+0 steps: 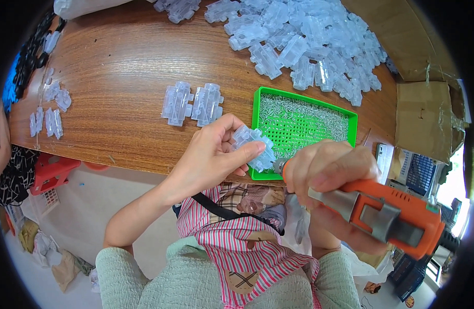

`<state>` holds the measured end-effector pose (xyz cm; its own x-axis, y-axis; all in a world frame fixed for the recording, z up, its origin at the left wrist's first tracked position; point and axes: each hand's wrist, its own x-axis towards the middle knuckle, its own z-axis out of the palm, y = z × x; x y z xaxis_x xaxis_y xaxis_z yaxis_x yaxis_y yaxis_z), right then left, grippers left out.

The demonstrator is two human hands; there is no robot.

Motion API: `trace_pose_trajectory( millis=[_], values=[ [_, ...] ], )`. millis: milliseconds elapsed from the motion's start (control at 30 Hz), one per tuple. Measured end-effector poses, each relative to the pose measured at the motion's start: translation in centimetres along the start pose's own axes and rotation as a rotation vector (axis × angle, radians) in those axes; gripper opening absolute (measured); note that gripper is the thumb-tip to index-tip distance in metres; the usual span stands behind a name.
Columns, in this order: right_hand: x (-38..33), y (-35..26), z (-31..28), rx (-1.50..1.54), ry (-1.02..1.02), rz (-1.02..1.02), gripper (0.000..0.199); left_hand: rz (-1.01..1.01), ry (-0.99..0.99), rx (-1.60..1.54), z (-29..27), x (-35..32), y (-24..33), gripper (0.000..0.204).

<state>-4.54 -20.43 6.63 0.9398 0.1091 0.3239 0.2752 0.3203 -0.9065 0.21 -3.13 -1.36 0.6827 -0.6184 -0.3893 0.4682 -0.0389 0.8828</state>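
Observation:
My left hand (212, 154) grips a small clear plastic part (253, 147) at the near edge of the wooden table (129, 67). My right hand (329, 172) holds an orange and grey electric screwdriver (386, 213), whose tip (278, 166) touches the lower side of that part. Just behind both hands sits a green perforated tray (257, 110) with several small metal screws in it. Two more clear parts (191, 104) lie side by side on the table to the tray's left.
A big heap of clear plastic parts (304, 38) covers the far right of the table. Several finished-looking parts (49, 110) lie at the left edge. Cardboard boxes (425, 116) stand to the right, a red stool (51, 172) below left.

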Motion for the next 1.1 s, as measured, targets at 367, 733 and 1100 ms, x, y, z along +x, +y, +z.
trace_pose_trajectory(
  millis=[367,733,1100],
  values=[
    [0.0,0.1,-1.0,-0.002,-0.082,0.03,0.06,0.037,0.007,0.105,-0.2,0.3,-0.1,0.034],
    [-0.5,3.4,-5.6,-0.009,0.187,-0.064,0.079,-0.007,-0.078,0.186,-0.5,-1.7,0.7,0.059],
    [-0.6,4.8,-5.8,-0.011,0.188,-0.019,0.078,-0.102,-0.105,-0.073,-0.6,-1.3,0.5,0.045]
  ],
)
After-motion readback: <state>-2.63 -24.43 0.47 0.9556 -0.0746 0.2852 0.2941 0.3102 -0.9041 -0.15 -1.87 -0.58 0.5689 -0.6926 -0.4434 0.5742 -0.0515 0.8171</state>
